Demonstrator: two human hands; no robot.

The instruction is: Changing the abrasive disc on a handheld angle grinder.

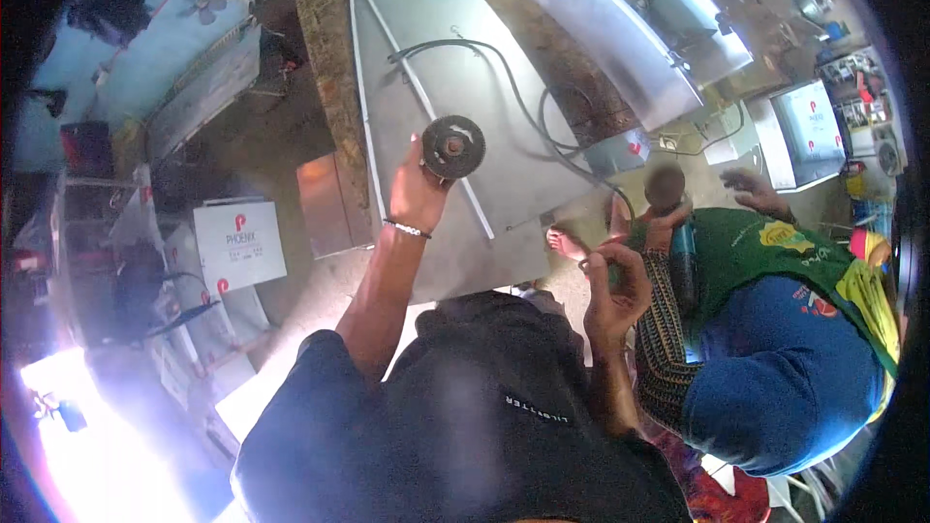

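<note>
My left hand [418, 189], with a beaded bracelet at its wrist, reaches forward over a large grey metal sheet [426, 252]. It grips a round black disc [469, 136] with a brownish centre; most of the fingers are hidden beneath it. My right hand [620, 295] is raised near my body on the right, its fingers curled in a pinch. What they hold, if anything, is too small to tell. Long pale metal strips [417, 87] lie on the sheet, one passing under the disc. A black cable [504, 63] loops across the sheet toward the right.
Close on my right, a person in a green and blue top [765, 329] holds a teal-bodied power tool [684, 266]. Bent metal panels [610, 29] lie at the far right, near an open metal box [809, 131]. White-faced panels [237, 242] stand at left.
</note>
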